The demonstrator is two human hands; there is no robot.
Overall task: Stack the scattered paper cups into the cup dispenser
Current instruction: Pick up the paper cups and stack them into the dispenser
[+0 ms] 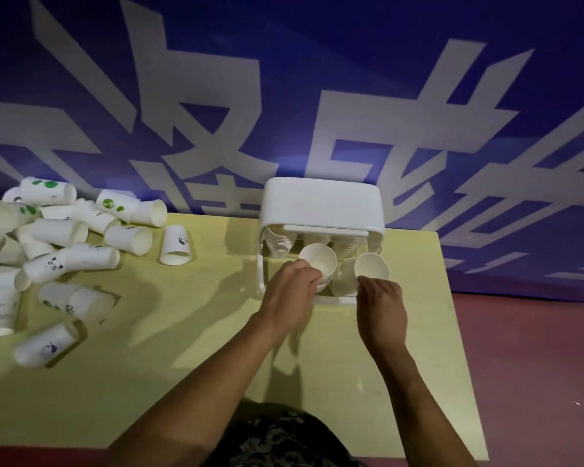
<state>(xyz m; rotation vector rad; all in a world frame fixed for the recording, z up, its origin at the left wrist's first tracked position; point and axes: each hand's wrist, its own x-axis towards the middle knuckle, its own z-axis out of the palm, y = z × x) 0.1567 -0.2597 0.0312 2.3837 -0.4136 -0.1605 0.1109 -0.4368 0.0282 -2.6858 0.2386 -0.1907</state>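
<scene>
The cup dispenser, a white box w/ a rounded lid, stood at the back of the yellow-green table, against the blue wall w/ big pale characters. Under its lid you could see stacked cups hanging in rows. You had both hands at its open front: your left hand had fingers curled round the rim of a stack of cups, mouth tilted toward you, and your right hand pinched the near rim of a second cup just beside it. Both cups sat at the front of the dispenser, not yet seated in a row, as far as I could judge. The rest, approx. twenty or more, lay in a loose pile well apart on the left, most on their sides, some printed w/ pandas or green dots. Risks from there: pinching thin paper rims could dent them, and a dented cup won't nest; pushing in at a tilt could jam it against the hanging stacks or shove the light dispenser back. The inside of the dispenser was dark and mostly hidden by the lid, so I couldn't tell how full the rows were. Your fingertips were hidden behind the cups, and the pile was cut off at the left edge.
</scene>
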